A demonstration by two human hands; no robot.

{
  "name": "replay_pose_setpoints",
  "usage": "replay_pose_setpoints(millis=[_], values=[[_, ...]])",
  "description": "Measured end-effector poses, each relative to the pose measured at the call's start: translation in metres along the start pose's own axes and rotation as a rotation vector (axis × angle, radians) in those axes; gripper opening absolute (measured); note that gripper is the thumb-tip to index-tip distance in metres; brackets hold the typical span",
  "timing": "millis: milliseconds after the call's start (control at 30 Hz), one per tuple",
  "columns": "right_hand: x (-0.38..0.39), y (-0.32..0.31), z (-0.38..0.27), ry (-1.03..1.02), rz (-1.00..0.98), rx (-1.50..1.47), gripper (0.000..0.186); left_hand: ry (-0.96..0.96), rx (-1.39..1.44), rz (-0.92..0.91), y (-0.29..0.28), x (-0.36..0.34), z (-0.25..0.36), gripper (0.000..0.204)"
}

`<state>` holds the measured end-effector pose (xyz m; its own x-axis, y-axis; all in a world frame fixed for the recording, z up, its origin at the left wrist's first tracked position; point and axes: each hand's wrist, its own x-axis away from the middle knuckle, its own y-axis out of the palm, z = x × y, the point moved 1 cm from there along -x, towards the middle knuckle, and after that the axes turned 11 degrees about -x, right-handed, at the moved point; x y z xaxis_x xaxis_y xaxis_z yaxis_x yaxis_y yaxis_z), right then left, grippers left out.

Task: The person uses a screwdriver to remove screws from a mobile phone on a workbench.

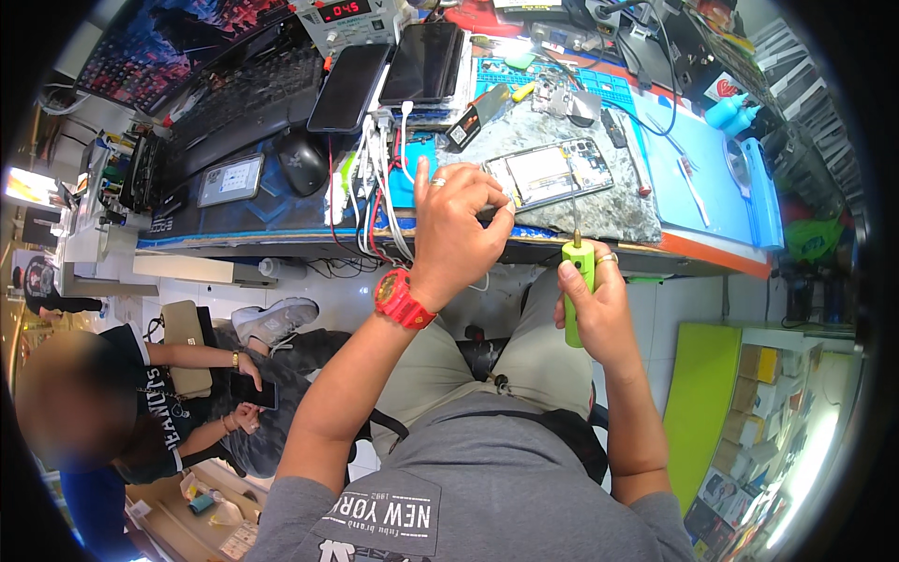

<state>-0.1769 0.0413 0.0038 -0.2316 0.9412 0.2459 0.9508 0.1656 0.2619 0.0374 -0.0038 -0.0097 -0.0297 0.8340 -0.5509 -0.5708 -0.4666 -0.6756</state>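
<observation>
An opened phone lies slightly tilted on a grey mat, a little right of centre in the upper half of the frame, its insides facing up. A screwdriver with a green handle stands below it, the thin shaft running up over the phone's right half; whether the tip touches cannot be told. The right hand grips the handle, thumb pressed along it and fingers wrapped round. The left hand is at the phone's lower left corner, index finger and thumb bent close together; whether they pinch anything cannot be told. A red watch circles the left wrist.

Above the phone, small parts lie near a blue tray. To the left, white cables hang over the desk edge below two dark phones. Further left are a black mouse, a lit phone and a keyboard, with a monitor in the upper left and a power supply at the top. Blue bottles stand upper right. At lower left, a seated person holds a dark handset.
</observation>
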Motion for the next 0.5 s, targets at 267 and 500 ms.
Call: replay_pose_setpoints(millis=[267, 500], values=[[-0.009, -0.006, 0.010, -0.214, -0.024, 0.386, 0.042, -0.015, -0.003, -0.037, -0.001, 0.001, -0.002, 0.007], [-0.043, 0.011, -0.010, -0.566, -0.123, 0.633, 0.038, -0.008, 0.012, -0.023, -0.001, 0.001, -0.004, 0.007]])
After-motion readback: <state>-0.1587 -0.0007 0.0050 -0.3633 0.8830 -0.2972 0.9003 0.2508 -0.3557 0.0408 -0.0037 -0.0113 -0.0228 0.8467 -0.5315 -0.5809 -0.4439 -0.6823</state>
